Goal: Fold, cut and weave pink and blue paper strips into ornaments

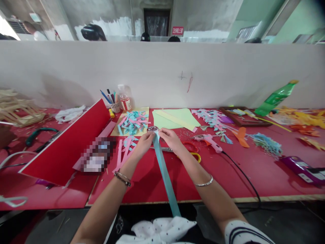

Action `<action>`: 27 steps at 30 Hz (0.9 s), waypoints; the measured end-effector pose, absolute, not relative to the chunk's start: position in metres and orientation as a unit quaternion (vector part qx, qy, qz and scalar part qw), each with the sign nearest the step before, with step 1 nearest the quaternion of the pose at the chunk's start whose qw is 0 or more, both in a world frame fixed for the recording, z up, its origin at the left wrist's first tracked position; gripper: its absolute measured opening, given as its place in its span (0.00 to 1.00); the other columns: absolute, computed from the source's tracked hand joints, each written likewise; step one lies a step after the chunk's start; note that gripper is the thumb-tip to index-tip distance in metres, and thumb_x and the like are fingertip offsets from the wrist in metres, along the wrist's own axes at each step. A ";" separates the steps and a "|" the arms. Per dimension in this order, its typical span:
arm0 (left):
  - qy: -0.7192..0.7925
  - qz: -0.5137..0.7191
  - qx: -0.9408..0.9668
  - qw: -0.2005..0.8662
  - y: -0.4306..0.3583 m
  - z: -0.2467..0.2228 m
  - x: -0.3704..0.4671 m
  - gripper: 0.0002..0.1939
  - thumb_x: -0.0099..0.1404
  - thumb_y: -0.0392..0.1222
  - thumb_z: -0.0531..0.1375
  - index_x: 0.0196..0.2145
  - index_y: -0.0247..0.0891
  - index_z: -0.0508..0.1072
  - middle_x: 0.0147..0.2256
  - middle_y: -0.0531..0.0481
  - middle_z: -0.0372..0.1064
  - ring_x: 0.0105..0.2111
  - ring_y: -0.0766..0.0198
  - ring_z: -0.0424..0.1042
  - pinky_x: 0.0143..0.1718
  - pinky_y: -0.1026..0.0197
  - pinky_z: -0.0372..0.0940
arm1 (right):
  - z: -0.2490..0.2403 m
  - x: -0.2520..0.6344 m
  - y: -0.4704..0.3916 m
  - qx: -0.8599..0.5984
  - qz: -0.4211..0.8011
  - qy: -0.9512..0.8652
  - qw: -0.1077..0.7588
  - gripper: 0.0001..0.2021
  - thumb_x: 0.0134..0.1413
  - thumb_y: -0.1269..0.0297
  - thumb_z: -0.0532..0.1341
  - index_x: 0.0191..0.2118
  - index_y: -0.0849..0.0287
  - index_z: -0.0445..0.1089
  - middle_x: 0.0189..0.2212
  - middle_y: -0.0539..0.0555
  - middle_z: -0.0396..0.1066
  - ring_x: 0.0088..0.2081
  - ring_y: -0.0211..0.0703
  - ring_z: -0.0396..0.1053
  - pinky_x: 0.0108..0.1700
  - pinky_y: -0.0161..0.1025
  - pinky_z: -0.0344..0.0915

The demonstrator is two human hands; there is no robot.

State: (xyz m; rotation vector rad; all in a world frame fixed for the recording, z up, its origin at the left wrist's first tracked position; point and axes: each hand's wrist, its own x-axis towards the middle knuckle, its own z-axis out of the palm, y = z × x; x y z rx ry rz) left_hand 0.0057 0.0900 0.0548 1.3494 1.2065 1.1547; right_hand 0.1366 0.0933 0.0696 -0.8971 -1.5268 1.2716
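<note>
Desk headcount lol: 2 hands, 2 bottles, 1 glue gun [208,139]
So the hands are one left hand [146,139] and one right hand [169,137], sharing 1 long blue strip [164,173]. Bottles: 1 green bottle [275,101], 1 clear bottle [124,100]. Scissor loops make 2, a red loop [195,145] plus a yellow loop [197,155]. Also 1 pen cup [115,107] (several pens [109,96], too bunched to count), 1 red board [73,145], 1 brown tray [250,122] and 1 wall sign [177,31]. Cut paper bits [134,122]? Loads, can't count them.
</note>
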 end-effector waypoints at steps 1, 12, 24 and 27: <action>0.496 0.477 0.549 0.475 0.091 0.055 0.006 0.11 0.53 0.46 0.56 0.21 0.35 0.67 0.17 0.57 0.57 0.19 0.70 0.56 0.21 0.67 0.53 | 0.069 0.136 0.094 -0.363 0.518 -0.616 0.470 0.10 0.46 0.61 0.54 0.20 0.59 0.57 0.16 0.43 0.49 0.20 0.31 0.48 0.23 0.32 0.46; 0.514 0.540 0.486 0.457 0.088 0.064 0.013 0.17 0.52 0.53 0.56 0.24 0.35 0.69 0.17 0.57 0.56 0.17 0.73 0.53 0.19 0.68 0.51 | 0.066 0.131 0.092 -0.364 0.505 -0.607 0.494 0.12 0.47 0.56 0.55 0.22 0.58 0.58 0.17 0.44 0.48 0.20 0.31 0.48 0.23 0.32 0.46; 0.509 0.558 0.496 0.429 0.089 0.062 0.014 0.13 0.51 0.48 0.57 0.19 0.35 0.68 0.16 0.58 0.56 0.17 0.73 0.52 0.19 0.68 0.47 | 0.058 0.125 0.094 -0.374 0.513 -0.588 0.502 0.12 0.46 0.59 0.54 0.18 0.58 0.54 0.15 0.44 0.48 0.19 0.31 0.46 0.22 0.32 0.45; 0.512 0.563 0.480 0.436 0.089 0.058 0.014 0.13 0.52 0.48 0.57 0.22 0.35 0.69 0.16 0.59 0.56 0.17 0.73 0.52 0.19 0.68 0.47 | 0.057 0.125 0.093 -0.375 0.513 -0.588 0.500 0.11 0.45 0.59 0.54 0.19 0.58 0.56 0.15 0.43 0.48 0.19 0.31 0.46 0.22 0.32 0.45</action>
